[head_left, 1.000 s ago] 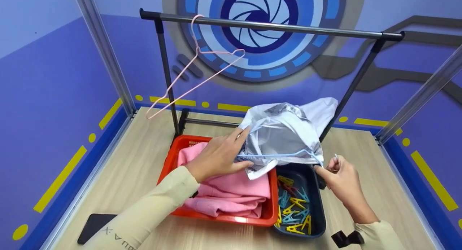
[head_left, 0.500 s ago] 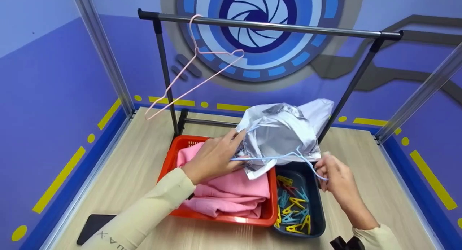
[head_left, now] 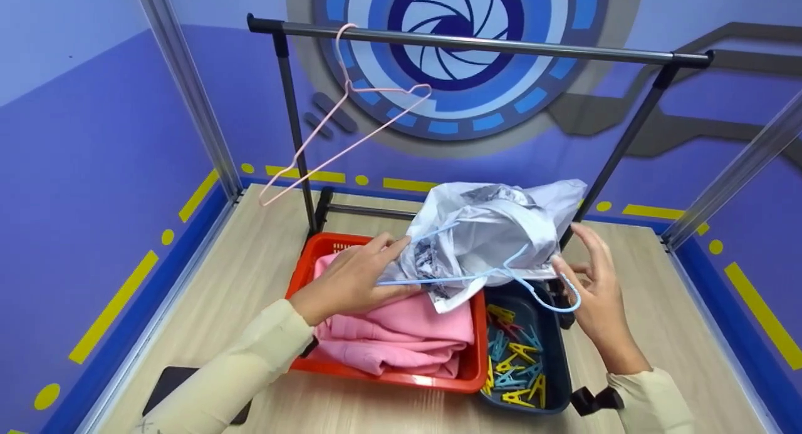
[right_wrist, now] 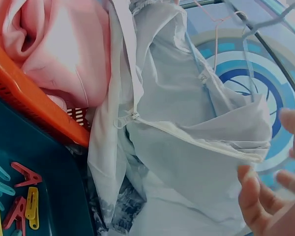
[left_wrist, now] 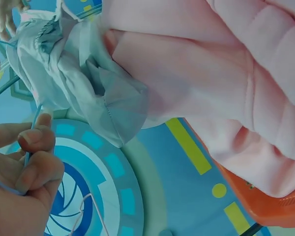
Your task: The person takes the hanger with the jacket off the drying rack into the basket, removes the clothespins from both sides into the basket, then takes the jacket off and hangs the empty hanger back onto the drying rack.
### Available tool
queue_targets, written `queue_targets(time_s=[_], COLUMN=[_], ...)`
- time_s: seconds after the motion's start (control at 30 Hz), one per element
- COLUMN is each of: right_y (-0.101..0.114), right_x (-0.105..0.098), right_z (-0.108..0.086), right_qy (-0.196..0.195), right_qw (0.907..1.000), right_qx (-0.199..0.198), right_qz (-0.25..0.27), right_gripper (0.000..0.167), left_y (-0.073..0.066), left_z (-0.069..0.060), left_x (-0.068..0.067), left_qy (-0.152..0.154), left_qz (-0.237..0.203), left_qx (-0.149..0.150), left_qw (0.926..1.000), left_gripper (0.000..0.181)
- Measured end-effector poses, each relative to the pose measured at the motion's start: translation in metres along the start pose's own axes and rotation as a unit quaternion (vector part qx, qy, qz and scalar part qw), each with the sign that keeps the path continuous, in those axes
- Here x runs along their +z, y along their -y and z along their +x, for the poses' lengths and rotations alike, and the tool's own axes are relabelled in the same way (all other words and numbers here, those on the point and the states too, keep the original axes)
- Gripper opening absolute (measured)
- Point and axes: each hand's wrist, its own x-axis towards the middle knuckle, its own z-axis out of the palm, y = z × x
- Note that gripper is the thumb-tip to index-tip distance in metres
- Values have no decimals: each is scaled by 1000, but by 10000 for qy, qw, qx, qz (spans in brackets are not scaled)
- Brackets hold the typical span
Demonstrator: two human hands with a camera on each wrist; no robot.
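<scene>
My left hand curls its fingers round a light blue wire hanger, seen close up as the blue wire in the left wrist view. Part of the hanger lies inside a white and grey garment; its hook sticks out towards my right hand. That hand has spread fingers at the garment's right edge, the thumb at or very near the cloth. Whether it touches is hard to tell. In the right wrist view, a zip with a slider runs along the garment's opening.
A red basket with pink clothing stands below the garment. Beside it, a dark tub holds several coloured clothes pegs. A pink hanger hangs from the rack's rail. A black flat object lies front left.
My left hand has drawn the blue hanger leftwards and slightly down. The hook has left my right fingers' hold and swung forward; those fingers have spread and risen to the garment's edge.
</scene>
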Motion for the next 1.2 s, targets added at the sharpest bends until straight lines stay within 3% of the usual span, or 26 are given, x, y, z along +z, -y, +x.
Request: queue_targets(time_s=[0.1, 0.27, 0.53, 0.73, 0.97, 1.07, 1.2], right_y=[-5, -17, -32, -37, -49, -53, -57], right_x=[5, 11, 11, 12, 7, 7, 10], right_z=[6, 16, 29, 27, 27, 25, 22], right_qy=[141, 45, -76, -548, -1034, -1036, -911], right_qw=[9990, 9975, 9987, 9979, 9933, 9922, 9929], right_qx=[-415, -692, -320, 140, 475, 632, 751], right_qz=[35, -129, -385, -319, -200, -272, -137], right_gripper=[62, 54, 47, 36, 22, 19, 17], left_y=[0, 3, 11, 21, 26, 28, 28], left_z=[-5, -13, -24, -31, -31, -29, -25], left_x=[-3, -9, -16, -21, -31, -34, -35], left_qy=[166, 432, 703, 872, 728, 544, 233], left_qz=[-268, -681, -1321, -1717, -1945, -2084, -2359], left_qx=[-131, -379, -538, -525, -9, 208, 278], left_qw=[9994, 9960, 9873, 9799, 9782, 9763, 9711], left_gripper=[80, 80, 70, 58, 43, 39, 44])
